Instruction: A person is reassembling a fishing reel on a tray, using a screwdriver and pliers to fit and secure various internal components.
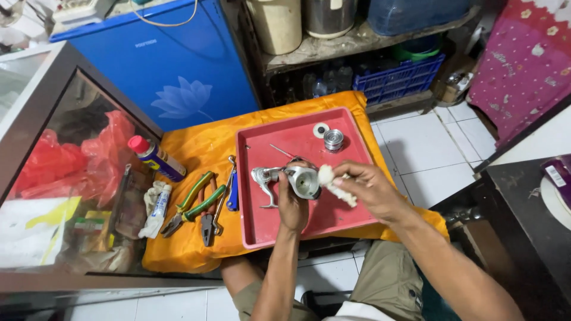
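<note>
Left hand clasps silver fishing reel | right hand pinches white cloth against it | red tray beneath | pliers left of the grip

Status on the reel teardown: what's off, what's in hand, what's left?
Off: spool and a round washer lie on the red tray. In hand: left hand grips the reel body, right hand presses a white cloth to it. Left: the parts aren't refitted.

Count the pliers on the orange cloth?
2. Green-handled pliers lie left of the red tray, jaws toward the white tube. Red-handled pliers lie just right of them, partly beneath. Others may be hidden under the tools.
</note>
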